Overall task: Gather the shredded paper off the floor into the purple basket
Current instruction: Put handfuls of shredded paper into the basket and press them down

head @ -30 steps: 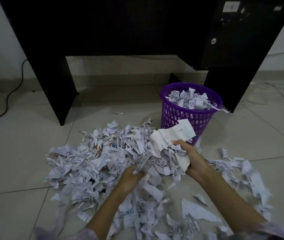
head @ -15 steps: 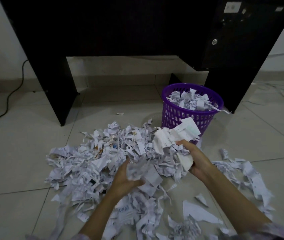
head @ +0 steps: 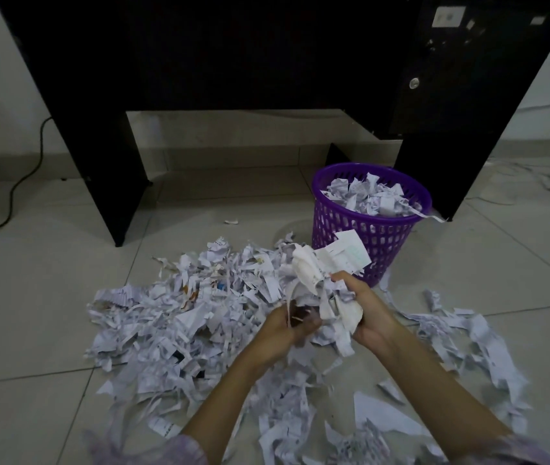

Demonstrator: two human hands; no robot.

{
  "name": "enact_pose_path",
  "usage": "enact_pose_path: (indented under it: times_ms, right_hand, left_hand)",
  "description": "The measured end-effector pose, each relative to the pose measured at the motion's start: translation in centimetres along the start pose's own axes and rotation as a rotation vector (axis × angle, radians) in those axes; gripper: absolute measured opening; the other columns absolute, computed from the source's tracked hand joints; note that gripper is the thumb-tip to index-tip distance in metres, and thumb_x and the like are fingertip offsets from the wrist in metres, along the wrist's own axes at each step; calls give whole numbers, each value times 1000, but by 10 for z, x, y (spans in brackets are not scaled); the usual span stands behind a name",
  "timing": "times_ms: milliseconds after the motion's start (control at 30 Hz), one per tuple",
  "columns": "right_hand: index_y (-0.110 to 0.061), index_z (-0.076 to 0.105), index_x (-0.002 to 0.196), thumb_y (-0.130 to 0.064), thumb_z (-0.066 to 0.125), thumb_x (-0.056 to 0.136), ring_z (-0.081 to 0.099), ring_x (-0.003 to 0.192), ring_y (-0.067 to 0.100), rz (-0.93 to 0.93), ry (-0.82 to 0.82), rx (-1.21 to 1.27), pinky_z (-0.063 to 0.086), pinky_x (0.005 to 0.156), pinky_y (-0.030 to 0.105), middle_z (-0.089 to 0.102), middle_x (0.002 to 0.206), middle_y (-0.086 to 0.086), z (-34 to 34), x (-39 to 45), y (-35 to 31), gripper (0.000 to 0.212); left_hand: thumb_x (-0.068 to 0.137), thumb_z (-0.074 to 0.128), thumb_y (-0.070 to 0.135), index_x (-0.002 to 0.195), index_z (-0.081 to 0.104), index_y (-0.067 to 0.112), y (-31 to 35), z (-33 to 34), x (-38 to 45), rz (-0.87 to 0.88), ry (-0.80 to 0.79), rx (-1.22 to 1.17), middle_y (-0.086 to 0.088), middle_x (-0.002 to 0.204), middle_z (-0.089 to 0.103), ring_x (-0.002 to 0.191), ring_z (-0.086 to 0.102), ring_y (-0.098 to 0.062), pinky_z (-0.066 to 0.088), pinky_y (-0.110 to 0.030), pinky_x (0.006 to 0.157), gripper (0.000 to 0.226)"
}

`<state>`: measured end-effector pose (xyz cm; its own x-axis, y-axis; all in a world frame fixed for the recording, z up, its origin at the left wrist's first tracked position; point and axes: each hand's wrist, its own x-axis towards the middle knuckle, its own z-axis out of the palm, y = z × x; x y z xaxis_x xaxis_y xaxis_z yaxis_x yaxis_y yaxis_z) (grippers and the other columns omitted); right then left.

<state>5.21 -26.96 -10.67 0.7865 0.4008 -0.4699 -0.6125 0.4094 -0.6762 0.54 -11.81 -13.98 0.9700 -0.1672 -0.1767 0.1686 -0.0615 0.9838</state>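
tiled floor (head: 32,323); both hands (head: 327,317) grip shredded paper (head: 320,283) near purple basket (head: 367,229)

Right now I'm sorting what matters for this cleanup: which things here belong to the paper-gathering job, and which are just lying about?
Part of the job:
- shredded paper heaped on the floor
- purple basket, already holding scraps
- bunch of paper gripped by the right hand
- left hand, holding strips

Just lying about:
- black desk
- black cable
- white cables

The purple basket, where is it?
In the head view, the purple basket stands right of centre on the floor, by the black desk, beyond the paper pile.
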Motion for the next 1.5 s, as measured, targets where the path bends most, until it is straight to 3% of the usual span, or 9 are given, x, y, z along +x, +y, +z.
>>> enact_pose_path:
  times_ms: [233,400,600,767,900,1033,1133,1300,1500]
  right_hand:
    - [-7,61,88,-11,60,82,57,42,9,-122,59,27,52,43,22,48,41,-6,-12,-8,-12,7]
    - [-10,71,86,-16,58,88,67,61,13,-270,148,-42,53,52,23,72,76,3,-26,-3,-16,14]
    - [-14,74,97,-35,84,47,68,78,20,-245,170,-149,52,63,29,73,100,7,-35,2,-18,54]
    - [-12,70,89,-21,61,88,65,71,18,-173,191,-147,51,58,27,72,83,4,-25,10,-1,13]
    - [-12,70,89,-21,64,87,63,70,18,-134,200,-209,49,58,26,70,81,3,-11,11,8,11]
    - [-6,67,113,-24,71,80,66,98,32,-123,211,-233,50,80,35,70,110,15,3,14,13,38]
    - [-8,69,108,-25,67,83,67,78,22,-138,184,-226,51,67,28,74,93,9,10,14,9,30]
    - [-10,71,93,-24,73,72,68,70,20,-78,61,-126,54,62,27,72,83,9,10,14,-9,26]
    - [-8,74,80,-24,82,67,66,65,19,-102,163,-53,53,62,27,68,76,13,10,21,-46,23]
  left_hand:
    - [95,52,5,96,63,3,-3,-20,-1,-80,159,-73,-11,81,60,72,57,-23,50,-46,85,11]
    - [90,59,4,102,65,9,-5,-31,-1,-172,249,-368,-9,96,69,84,66,-24,56,-35,76,14]
    - [94,53,6,120,57,0,-4,-39,9,-253,310,-725,-8,118,62,96,61,-24,56,-28,50,27]
    - [100,43,23,109,61,4,13,-18,16,-289,251,-836,-10,89,68,76,65,-24,57,-36,68,28]
    - [95,32,58,121,62,7,20,-3,25,-271,207,-922,-19,119,65,107,62,-34,49,-48,90,64]
    - [96,33,56,119,62,8,19,6,32,-302,297,-891,-18,120,65,105,62,-35,51,-46,86,61]
    - [101,34,40,106,65,3,23,10,37,-328,346,-806,-20,103,69,96,64,-36,51,-48,88,48]
    - [102,34,32,96,62,-1,36,15,51,-340,360,-558,-8,62,63,49,62,-13,47,-19,44,43]
    - [104,32,33,101,56,13,81,24,72,-226,281,-270,-6,92,62,69,59,-17,51,-28,58,32]
